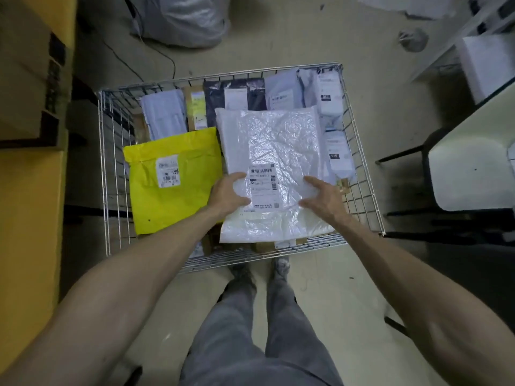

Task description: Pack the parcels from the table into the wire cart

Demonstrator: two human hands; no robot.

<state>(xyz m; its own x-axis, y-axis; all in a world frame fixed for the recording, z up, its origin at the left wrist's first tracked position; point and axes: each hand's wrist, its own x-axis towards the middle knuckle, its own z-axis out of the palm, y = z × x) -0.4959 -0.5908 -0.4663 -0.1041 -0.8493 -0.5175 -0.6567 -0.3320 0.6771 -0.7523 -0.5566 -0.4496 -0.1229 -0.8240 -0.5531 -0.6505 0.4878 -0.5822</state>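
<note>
The wire cart (pixel 362 151) stands on the floor in front of me, holding several parcels. A large white crinkled plastic parcel (pixel 278 140) with a barcode label lies flat on top, at the centre right of the cart. My left hand (pixel 227 195) rests on its near left part, thumb and fingers spread on the plastic beside the label. My right hand (pixel 324 200) rests the same way on its near right part. A yellow parcel (pixel 178 201) lies next to it on the left. Grey, black and white parcels stand along the far side.
A table edge (pixel 473 126) and a white chair (pixel 471 174) are to the right of the cart. Yellow and brown cartons (pixel 28 190) are stacked on the left. A clear plastic sack (pixel 184 20) and a cable lie on the floor beyond the cart.
</note>
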